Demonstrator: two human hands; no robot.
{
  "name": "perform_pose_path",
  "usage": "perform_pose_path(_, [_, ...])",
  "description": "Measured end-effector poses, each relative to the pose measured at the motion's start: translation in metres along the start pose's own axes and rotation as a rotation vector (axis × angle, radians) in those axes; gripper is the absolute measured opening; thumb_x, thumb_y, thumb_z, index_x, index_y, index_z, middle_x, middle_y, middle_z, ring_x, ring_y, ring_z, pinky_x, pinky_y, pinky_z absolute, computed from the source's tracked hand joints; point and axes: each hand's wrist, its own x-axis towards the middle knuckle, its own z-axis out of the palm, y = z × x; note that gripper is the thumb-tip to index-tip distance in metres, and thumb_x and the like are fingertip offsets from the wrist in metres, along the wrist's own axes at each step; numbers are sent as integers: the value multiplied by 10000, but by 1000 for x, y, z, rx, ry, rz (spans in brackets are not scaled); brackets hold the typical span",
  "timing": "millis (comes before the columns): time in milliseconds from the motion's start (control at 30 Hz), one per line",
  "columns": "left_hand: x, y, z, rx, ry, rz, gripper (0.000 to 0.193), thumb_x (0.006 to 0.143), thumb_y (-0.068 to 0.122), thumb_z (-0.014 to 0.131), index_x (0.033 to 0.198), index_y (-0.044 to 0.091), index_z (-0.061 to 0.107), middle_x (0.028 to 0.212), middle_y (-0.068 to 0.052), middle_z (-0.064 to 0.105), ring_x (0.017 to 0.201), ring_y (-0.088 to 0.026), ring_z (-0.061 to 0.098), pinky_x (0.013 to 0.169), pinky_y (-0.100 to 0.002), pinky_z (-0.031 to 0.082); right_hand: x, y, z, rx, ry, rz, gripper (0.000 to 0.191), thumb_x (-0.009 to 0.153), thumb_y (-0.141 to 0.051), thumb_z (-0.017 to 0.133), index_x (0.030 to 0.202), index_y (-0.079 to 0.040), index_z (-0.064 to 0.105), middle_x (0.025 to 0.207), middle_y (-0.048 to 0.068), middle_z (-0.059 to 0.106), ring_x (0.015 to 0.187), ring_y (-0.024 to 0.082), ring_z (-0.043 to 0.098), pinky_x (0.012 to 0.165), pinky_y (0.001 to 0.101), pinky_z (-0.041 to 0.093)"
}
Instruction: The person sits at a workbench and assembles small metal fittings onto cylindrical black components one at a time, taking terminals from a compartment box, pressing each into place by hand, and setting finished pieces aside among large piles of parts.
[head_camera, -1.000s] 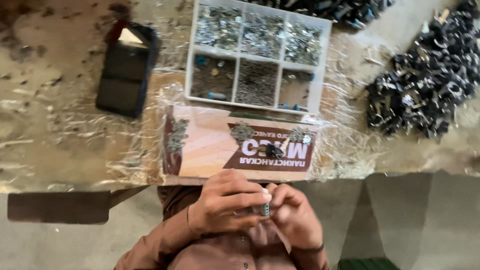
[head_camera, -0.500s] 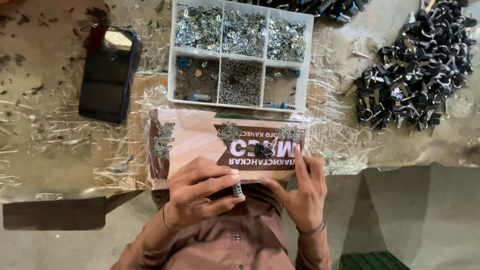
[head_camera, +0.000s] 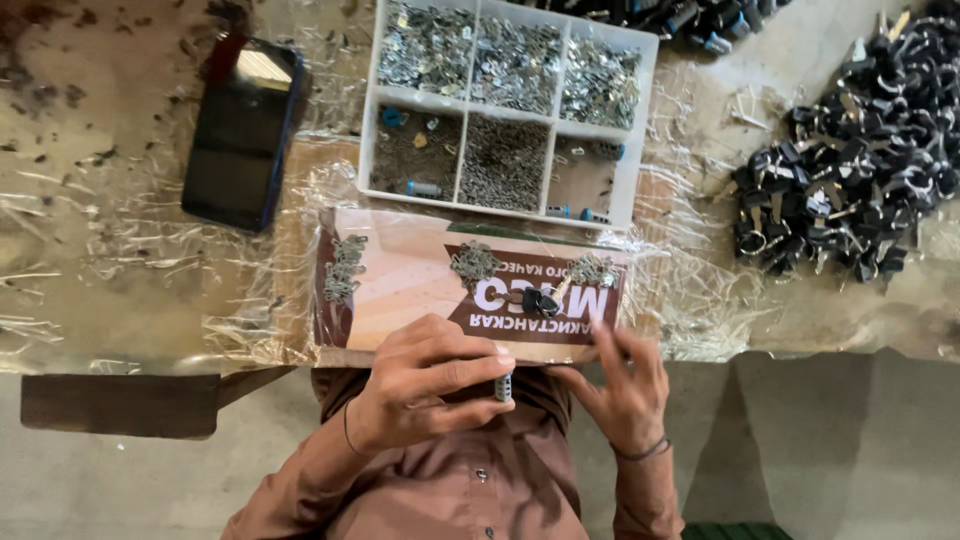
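Small metal cylinder part (head_camera: 503, 386), lower centre: light, rigid, likely slippery; pinched at its sides by left hand (head_camera: 425, 395) fingers; right hand (head_camera: 620, 385) spread open, empty.

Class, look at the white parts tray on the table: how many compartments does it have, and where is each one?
6. The white tray has three compartments across its far row, all filled with shiny metal parts, and three across its near row: left with a few bits, middle with small dark pieces, right almost bare.

Probably a small assembly workshop: a compartment tray (head_camera: 640, 120) of metal parts and heaped black components (head_camera: 850, 180) on a worn bench (head_camera: 90, 200).
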Motion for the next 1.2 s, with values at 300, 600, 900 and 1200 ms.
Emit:
perform_pose_path(300, [-9, -3, 7, -37, -21, -9, 460, 802, 233, 917, 1205, 102, 738, 1145, -58, 744, 924, -209, 692, 839, -331, 564, -46, -52, 5, 1580, 350, 787, 129, 893, -21, 767, 1007, 29, 732, 914, 183, 699, 680, 208, 680, 541, 295, 569])
perform_pose_path(600, [-19, 1, 1, -140, -6, -113, 454, 803, 175, 896, 1206, 75, 713, 1142, -69, 736, 979, -232, 728, 867, -340, 582, 34, -99, -26, 684, 289, 152, 206, 779, 92, 800, 912, -4, 674, 920, 142, 730, 811, 201, 717, 727, 276, 577])
perform_pose_path(900, [-28, 4, -7, -174, 33, -128, 446, 791, 174, 917, 1194, 113, 736, 1132, -56, 727, 952, -223, 717, 836, -333, 571, 61, -122, -29, 626, 145, 205, 209, 763, 123, 763, 923, 6, 696, 898, 131, 724, 803, 217, 712, 719, 278, 563])
perform_pose_path(1200, [-36, 1, -19, -150, 0, -103, 446, 831, 175, 886, 1246, 116, 734, 1201, -55, 722, 1036, -230, 713, 900, -353, 562, 32, -107, -10, 1288, -66, 630, 212, 902, 130, 649, 1071, 20, 712, 1051, 94, 646, 917, 184, 618, 775, 281, 517])
